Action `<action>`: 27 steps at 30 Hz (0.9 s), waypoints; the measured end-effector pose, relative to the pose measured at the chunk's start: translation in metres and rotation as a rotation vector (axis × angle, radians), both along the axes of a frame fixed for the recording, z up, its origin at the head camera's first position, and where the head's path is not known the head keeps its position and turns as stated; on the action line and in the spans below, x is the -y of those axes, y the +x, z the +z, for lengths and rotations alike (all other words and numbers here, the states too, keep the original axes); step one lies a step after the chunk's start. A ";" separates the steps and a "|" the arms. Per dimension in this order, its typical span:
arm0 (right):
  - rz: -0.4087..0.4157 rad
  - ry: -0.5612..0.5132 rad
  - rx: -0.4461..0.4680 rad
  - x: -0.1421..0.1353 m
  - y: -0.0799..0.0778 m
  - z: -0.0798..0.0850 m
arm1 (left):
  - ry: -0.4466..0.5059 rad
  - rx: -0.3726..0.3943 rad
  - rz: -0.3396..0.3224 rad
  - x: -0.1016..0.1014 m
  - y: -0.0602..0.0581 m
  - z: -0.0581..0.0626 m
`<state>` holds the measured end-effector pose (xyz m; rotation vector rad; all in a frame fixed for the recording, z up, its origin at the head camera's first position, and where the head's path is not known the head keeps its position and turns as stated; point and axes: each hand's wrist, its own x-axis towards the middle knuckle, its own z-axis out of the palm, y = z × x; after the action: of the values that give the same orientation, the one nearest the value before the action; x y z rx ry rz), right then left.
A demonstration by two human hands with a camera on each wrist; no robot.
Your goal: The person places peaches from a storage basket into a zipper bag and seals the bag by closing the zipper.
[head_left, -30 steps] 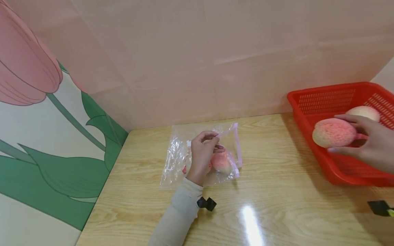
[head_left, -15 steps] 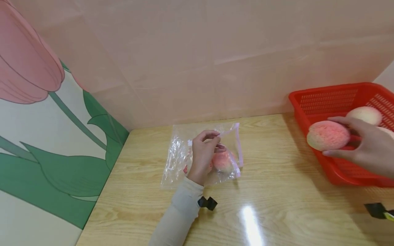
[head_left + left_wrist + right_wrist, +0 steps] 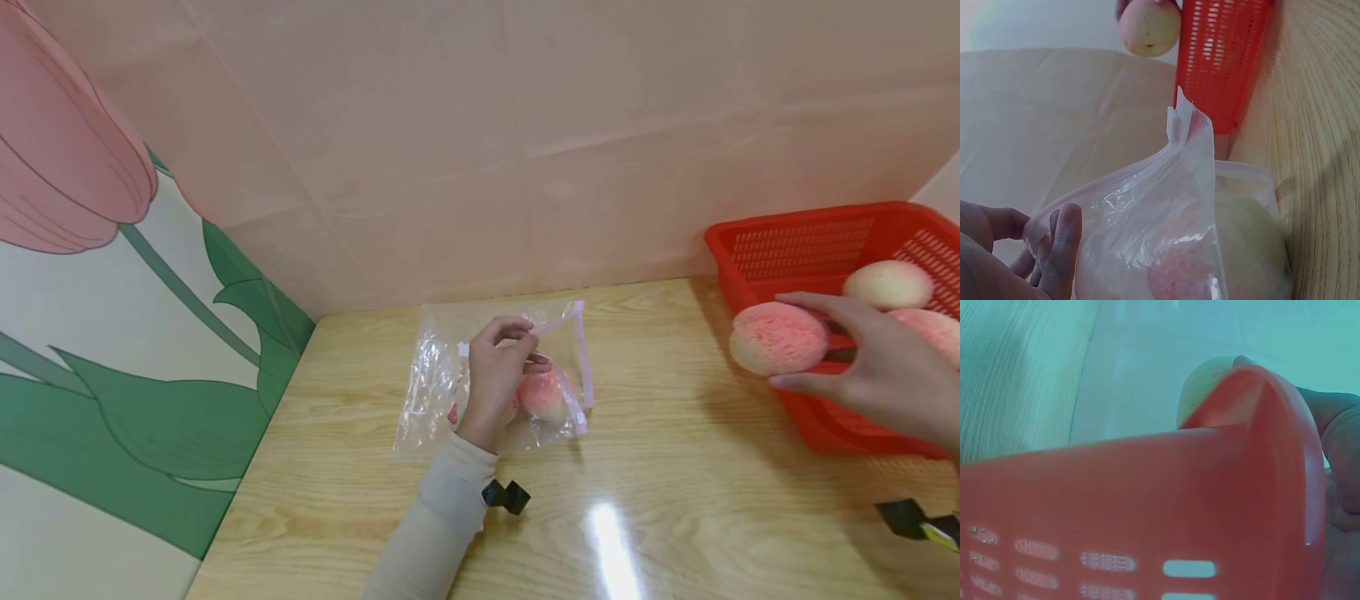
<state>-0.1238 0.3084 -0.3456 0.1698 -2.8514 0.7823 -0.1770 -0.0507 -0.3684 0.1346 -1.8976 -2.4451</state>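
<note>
My left hand (image 3: 495, 375) pinches the upper edge of a clear plastic zip bag (image 3: 431, 400) with a pale purple rim, keeping its mouth apart. Inside the bag lie pink-and-cream peaches (image 3: 542, 396), partly hidden by the hand and the film. Over the near left rim of the red basket (image 3: 813, 429), my right hand (image 3: 892, 371) grips another peach (image 3: 780, 340) between thumb and fingers. That peach (image 3: 1149, 28) shows at the top of the left wrist view. From the right wrist, the basket wall (image 3: 1147, 487) covers much of the hand and fruit.
More peaches remain in the basket, one pale (image 3: 888, 285) at the back and one pinker (image 3: 933, 332) behind my right hand. A wooden table (image 3: 645, 467) carries bag and basket. A pinkish sheet (image 3: 525, 150) hangs behind, beside a tulip-patterned panel (image 3: 187, 333).
My right hand has moved left with the peach, from inside the basket to over its left rim, uncovering a pinker peach behind. My left hand and the bag have stayed put.
</note>
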 end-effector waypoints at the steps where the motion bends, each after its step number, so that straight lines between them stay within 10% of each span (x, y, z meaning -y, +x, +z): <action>1: 0.006 -0.001 -0.004 0.000 0.000 0.000 | -0.001 0.000 -0.001 0.000 0.000 0.000; 27: 0.157 -0.001 -0.046 0.042 0.001 -0.008 | 0.009 -0.003 -0.011 0.000 0.001 0.001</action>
<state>-0.1231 0.2667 -0.3534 0.4103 -2.8206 0.7980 -0.1762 -0.0509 -0.3671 0.1209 -1.8921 -2.4599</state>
